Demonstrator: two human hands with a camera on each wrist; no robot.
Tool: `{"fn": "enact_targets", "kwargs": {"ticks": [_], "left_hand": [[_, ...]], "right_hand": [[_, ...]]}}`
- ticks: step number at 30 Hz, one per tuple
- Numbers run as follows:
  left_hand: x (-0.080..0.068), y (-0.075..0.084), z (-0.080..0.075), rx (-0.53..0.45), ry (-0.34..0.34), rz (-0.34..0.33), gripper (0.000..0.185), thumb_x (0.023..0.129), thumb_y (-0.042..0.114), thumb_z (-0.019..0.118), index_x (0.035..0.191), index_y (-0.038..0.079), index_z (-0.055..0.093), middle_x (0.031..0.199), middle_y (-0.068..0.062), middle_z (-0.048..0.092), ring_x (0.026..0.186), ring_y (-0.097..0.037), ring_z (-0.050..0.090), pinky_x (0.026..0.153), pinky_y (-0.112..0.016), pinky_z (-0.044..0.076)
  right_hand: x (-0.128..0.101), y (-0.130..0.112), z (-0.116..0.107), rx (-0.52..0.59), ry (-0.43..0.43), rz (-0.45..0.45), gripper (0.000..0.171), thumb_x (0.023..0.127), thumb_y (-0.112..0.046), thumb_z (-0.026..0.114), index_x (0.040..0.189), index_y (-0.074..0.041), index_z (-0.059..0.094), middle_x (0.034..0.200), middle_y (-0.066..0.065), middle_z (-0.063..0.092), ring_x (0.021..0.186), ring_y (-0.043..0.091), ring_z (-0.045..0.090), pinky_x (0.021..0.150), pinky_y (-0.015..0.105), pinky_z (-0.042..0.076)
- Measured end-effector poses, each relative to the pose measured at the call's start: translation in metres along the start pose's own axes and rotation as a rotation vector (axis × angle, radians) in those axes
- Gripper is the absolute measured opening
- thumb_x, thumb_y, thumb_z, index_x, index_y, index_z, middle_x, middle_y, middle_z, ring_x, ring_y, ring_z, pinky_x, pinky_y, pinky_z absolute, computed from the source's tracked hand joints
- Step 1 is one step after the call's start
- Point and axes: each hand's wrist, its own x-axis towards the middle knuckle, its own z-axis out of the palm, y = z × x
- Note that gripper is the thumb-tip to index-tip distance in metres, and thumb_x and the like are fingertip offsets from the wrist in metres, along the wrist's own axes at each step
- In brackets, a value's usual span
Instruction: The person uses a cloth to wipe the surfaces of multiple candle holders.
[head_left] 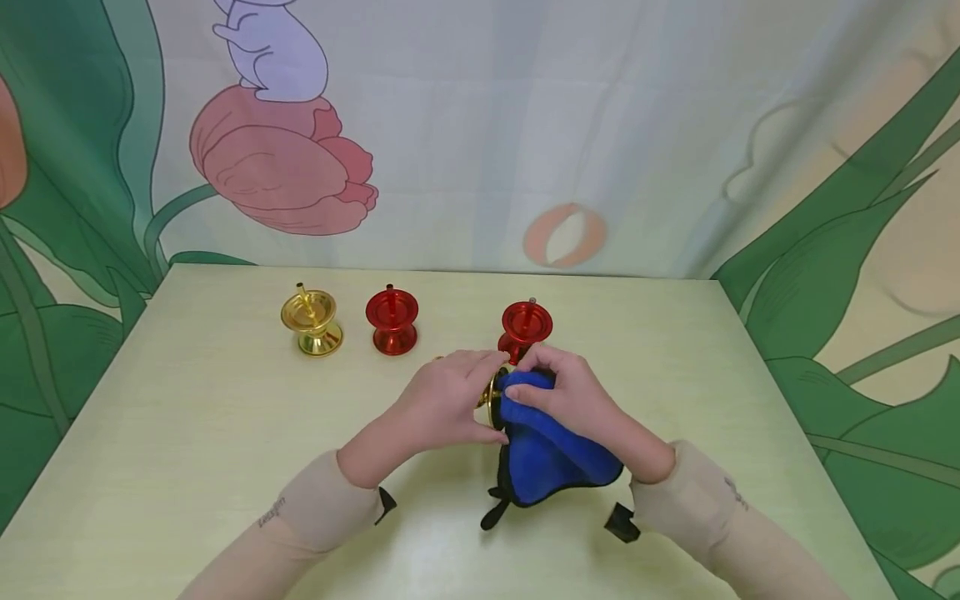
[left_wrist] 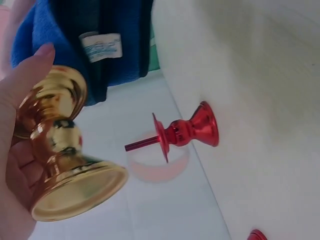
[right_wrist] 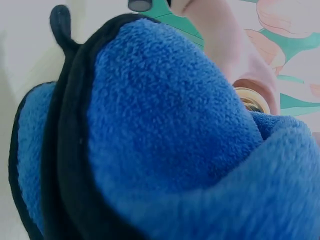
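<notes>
Left hand (head_left: 442,400) fingers grasp gold candle holder (left_wrist: 60,150); right hand (head_left: 573,396) fingers clench blue cloth (head_left: 547,450) against it. Risk: elbowing red candle holder (head_left: 525,327) just behind, toppling it.

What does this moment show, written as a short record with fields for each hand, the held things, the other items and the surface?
left hand: left hand grips a gold candlestick by its stem, held on its side
right hand: right hand presses a blue cloth against the candlestick's top
cloth: black-edged, hanging down to the table
standing items: second gold candlestick, left red candlestick, right red candlestick, all upright at the back
backdrop: curtain printed with flowers and leaves
</notes>
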Motion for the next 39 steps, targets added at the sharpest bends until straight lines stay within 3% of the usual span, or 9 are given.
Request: {"fn": "enact_targets", "kwargs": {"ticks": [2,4,9,16,19,22,27,36,39], "left_hand": [[-0.002,0.0,0.004,0.075,0.102,0.049,0.087,0.057,0.057,0.073,0.122,0.005,0.048,0.118,-0.009,0.058,0.105,-0.02,0.057,0.082,-0.032,0.051],[-0.005,-0.001,0.007,0.113,0.163,0.073,0.088,0.056,0.057,0.073,0.122,0.004,0.049,0.118,-0.009,0.058,0.106,-0.02,0.057,0.086,-0.032,0.049],[-0.009,-0.005,0.013,0.098,0.207,0.063,0.086,0.058,0.057,0.072,0.122,0.004,0.049,0.119,-0.008,0.058,0.107,-0.019,0.056,0.09,-0.032,0.046],[-0.017,-0.01,0.014,-0.048,0.159,-0.15,0.086,0.057,0.057,0.072,0.125,0.011,0.046,0.12,-0.004,0.057,0.106,-0.019,0.056,0.082,-0.032,0.05],[-0.017,-0.009,0.016,-0.144,0.197,-0.213,0.087,0.056,0.055,0.075,0.125,0.013,0.044,0.116,-0.003,0.058,0.102,-0.017,0.056,0.078,-0.03,0.051],[-0.016,-0.005,0.018,-0.238,0.268,-0.215,0.087,0.054,0.051,0.078,0.125,0.014,0.044,0.113,-0.003,0.059,0.098,-0.016,0.057,0.075,-0.028,0.051],[-0.012,0.005,0.021,-0.335,0.36,-0.176,0.09,0.053,0.046,0.081,0.127,0.01,0.043,0.116,-0.004,0.057,0.1,-0.016,0.056,0.076,-0.029,0.051],[-0.009,0.016,0.027,-0.383,0.446,-0.219,0.088,0.056,0.042,0.08,0.127,0.008,0.042,0.12,-0.007,0.056,0.103,-0.018,0.056,0.078,-0.03,0.052],[-0.01,0.015,0.028,-0.384,0.47,-0.231,0.088,0.058,0.05,0.075,0.128,0.007,0.042,0.119,-0.007,0.055,0.102,-0.019,0.056,0.078,-0.031,0.052]], "right_hand": [[0.001,0.0,-0.001,0.02,0.006,0.029,0.014,0.078,-0.014,0.067,0.085,-0.008,0.057,0.08,0.006,0.061,0.072,0.016,0.054,0.066,0.028,0.046],[0.001,0.0,-0.002,0.036,0.004,0.042,0.015,0.078,-0.015,0.066,0.087,-0.007,0.058,0.081,0.006,0.062,0.071,0.016,0.055,0.067,0.029,0.046],[0.002,0.003,-0.009,0.092,0.016,0.042,0.015,0.08,-0.014,0.064,0.09,-0.005,0.058,0.084,0.01,0.063,0.07,0.017,0.056,0.067,0.028,0.048],[0.0,0.011,-0.033,0.171,0.18,0.099,0.021,0.082,-0.017,0.063,0.093,-0.001,0.057,0.085,0.007,0.062,0.072,0.014,0.057,0.067,0.022,0.048],[0.0,0.014,-0.036,0.221,0.216,0.122,0.025,0.082,-0.018,0.062,0.097,0.001,0.055,0.084,0.0,0.06,0.075,0.013,0.057,0.07,0.022,0.048],[0.001,0.015,-0.032,0.255,0.211,0.138,0.028,0.082,-0.019,0.062,0.099,0.002,0.054,0.086,0.0,0.059,0.078,0.014,0.057,0.073,0.023,0.047],[0.003,0.01,-0.016,0.27,0.201,0.124,0.027,0.082,-0.018,0.062,0.101,0.0,0.054,0.094,0.011,0.059,0.083,0.018,0.055,0.074,0.023,0.048],[0.004,0.005,0.0,0.282,0.173,0.08,0.026,0.082,-0.013,0.062,0.104,-0.001,0.054,0.099,0.015,0.058,0.088,0.02,0.055,0.077,0.023,0.049],[0.003,0.006,0.001,0.309,0.126,0.062,0.028,0.081,-0.008,0.061,0.107,-0.001,0.051,0.103,0.017,0.058,0.09,0.02,0.055,0.076,0.022,0.049]]}}
